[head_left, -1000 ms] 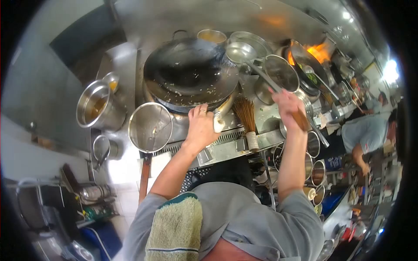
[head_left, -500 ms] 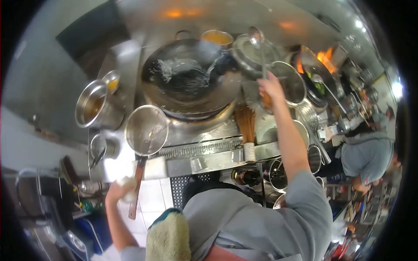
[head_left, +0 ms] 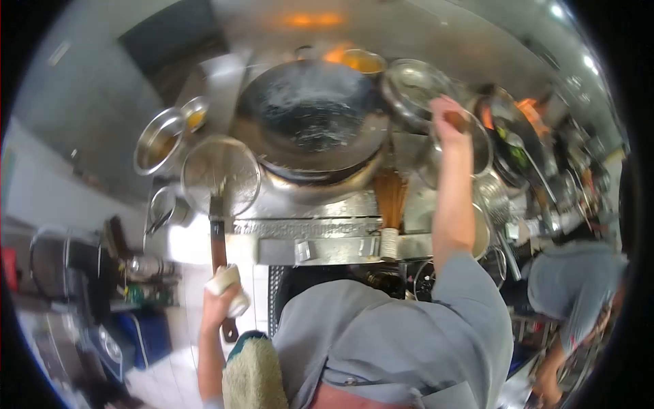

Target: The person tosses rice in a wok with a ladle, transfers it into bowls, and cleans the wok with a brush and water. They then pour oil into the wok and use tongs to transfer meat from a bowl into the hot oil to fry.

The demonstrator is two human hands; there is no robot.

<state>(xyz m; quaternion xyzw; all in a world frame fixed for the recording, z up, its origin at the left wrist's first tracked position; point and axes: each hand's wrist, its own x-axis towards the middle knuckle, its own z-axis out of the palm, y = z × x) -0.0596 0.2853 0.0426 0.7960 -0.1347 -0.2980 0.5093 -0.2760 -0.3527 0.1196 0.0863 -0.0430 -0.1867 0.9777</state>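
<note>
Clutching a wooden handle (head_left: 458, 122) right of the wok (head_left: 310, 153).
Right hand (head_left: 445, 113) clenches it; near left, left hand (head_left: 214, 307) clasps white cloth (head_left: 230, 288) against the strainer handle (head_left: 218, 247).

Round mesh strainer (head_left: 221, 176) left of the wide dark wok (head_left: 310, 126), wok wet and glistening inside, bunched white cloth (head_left: 229, 290) at strainer's handle, ladle (head_left: 456, 121) showing brown handle end.

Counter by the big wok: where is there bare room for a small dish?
Right of the brush, a small steel patch looks bare, beside the right forearm. A narrow strip in front of the big wok, between strainer and brush, looks bare. Crowded: right of the wok, with pots and a second wok.
</note>
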